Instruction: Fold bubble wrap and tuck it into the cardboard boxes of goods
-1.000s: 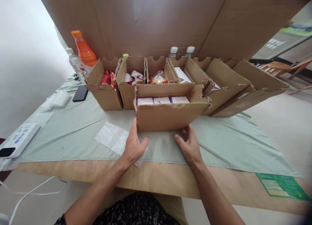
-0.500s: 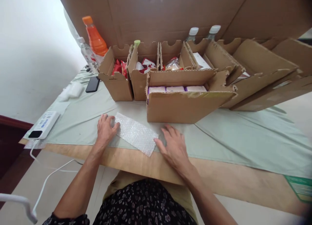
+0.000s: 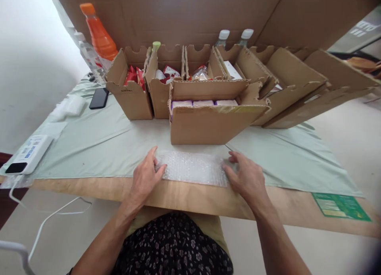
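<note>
A rectangular sheet of clear bubble wrap (image 3: 193,168) lies nearly straight along the front of the cloth-covered table. My left hand (image 3: 147,175) is at its left end, thumb on top of the sheet and fingers curled at the edge. At the opposite end, my right hand (image 3: 245,175) has its thumb and forefinger closed on the edge. Just behind the sheet stands a cardboard box (image 3: 205,126) with several purple-and-white packs (image 3: 203,103) inside.
Behind it is a row of open cardboard boxes (image 3: 135,104) with packaged goods. An orange bottle (image 3: 101,37) and a black phone (image 3: 99,98) are at the left. A white power strip (image 3: 31,154) lies near the left edge, a green card (image 3: 341,206) at the front right.
The bubble wrap has turned from a slant to nearly parallel with the table edge. My hands have moved right with its ends and stand farther apart. The camera view has shifted.
</note>
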### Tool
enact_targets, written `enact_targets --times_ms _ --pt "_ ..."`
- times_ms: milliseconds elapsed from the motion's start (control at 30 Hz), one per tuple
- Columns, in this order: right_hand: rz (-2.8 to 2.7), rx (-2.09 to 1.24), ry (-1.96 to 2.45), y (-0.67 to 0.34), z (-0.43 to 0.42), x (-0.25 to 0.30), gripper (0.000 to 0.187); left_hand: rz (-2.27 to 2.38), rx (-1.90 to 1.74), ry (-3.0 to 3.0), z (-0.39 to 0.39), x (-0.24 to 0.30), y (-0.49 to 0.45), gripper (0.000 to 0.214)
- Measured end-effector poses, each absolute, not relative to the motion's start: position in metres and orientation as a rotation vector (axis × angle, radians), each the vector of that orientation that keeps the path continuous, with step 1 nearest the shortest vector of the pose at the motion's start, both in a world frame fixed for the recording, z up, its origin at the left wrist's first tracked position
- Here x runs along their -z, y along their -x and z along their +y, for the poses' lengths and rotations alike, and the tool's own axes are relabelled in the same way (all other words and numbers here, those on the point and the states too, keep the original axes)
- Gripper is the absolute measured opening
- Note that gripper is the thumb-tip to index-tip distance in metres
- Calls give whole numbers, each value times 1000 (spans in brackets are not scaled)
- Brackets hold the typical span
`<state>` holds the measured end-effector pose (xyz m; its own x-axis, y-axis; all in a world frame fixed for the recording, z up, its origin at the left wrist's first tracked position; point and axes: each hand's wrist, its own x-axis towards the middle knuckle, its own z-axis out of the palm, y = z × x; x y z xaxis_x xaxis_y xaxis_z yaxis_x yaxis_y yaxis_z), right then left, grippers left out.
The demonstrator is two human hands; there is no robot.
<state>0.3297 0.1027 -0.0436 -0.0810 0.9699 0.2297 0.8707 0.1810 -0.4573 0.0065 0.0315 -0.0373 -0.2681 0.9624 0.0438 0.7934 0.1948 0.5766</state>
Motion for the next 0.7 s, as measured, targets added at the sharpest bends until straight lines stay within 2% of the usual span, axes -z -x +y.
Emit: enact_targets --times_ms 100,167,267,400,533,700 --pt "-1936 12 1662 -332 94 47 38 2207 -866 -1883 28 36 -2 42" --pt "-1979 58 1518 -314 87 45 34 2161 -953 -2095 25 33 -6 31" --pt "-2233 -32 1231 -261 80 43 36 1919 -927 -2385 26 32 -26 33" --pt "-2545 -102 1077 -214 80 56 44 1805 -630 -2481 34 46 -44 39" --pt "-2561 -33 1236 -265 79 76 55 1802 -506 -2372 40 54 -37 35" --pt "-2337 163 1638 -357 76 75 53 1746 -496 -2289 43 50 -29 36"
